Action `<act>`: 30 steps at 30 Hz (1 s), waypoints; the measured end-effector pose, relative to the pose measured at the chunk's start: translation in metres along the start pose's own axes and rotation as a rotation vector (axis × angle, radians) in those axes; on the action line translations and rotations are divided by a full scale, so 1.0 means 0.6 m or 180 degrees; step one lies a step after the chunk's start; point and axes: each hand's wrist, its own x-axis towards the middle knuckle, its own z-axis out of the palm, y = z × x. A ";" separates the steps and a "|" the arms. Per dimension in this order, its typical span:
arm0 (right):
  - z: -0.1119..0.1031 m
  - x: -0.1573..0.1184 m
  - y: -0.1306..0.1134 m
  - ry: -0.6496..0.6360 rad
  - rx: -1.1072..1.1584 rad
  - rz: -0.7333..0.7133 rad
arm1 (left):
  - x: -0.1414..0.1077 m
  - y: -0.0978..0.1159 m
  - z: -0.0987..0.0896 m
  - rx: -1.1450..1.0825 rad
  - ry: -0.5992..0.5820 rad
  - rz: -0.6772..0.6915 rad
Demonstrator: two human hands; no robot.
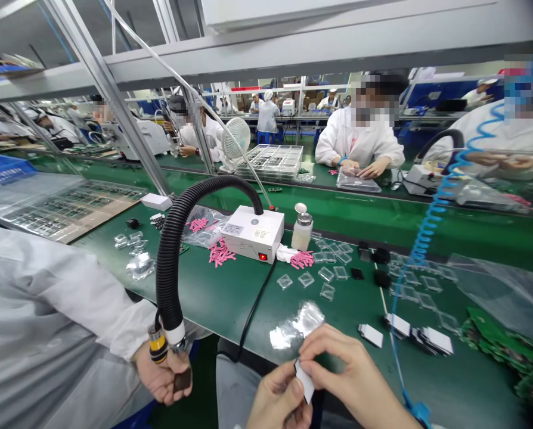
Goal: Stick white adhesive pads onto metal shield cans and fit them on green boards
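Note:
My left hand and my right hand pinch a small white card between them at the bottom of the view. Its lower part stands upright, and my fingers hide the rest. Just beyond my hands lies a crumpled clear plastic bag on the green bench mat. Several white cards lie to the right, near several small clear plastic squares.
A co-worker's hand holds a black hose nozzle at left. A white benchtop unit, a dispensing bottle, pink strips and green circuit boards stand around. A blue coiled cord hangs at right.

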 end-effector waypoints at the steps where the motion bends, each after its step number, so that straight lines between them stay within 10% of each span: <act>1: -0.002 0.002 -0.002 -0.0078 0.0098 0.0134 | -0.001 0.001 0.001 0.0024 -0.0002 0.0017; 30: -0.007 -0.008 -0.005 -0.0007 -0.0113 -0.0023 | -0.007 0.012 0.010 0.0086 -0.0039 0.0129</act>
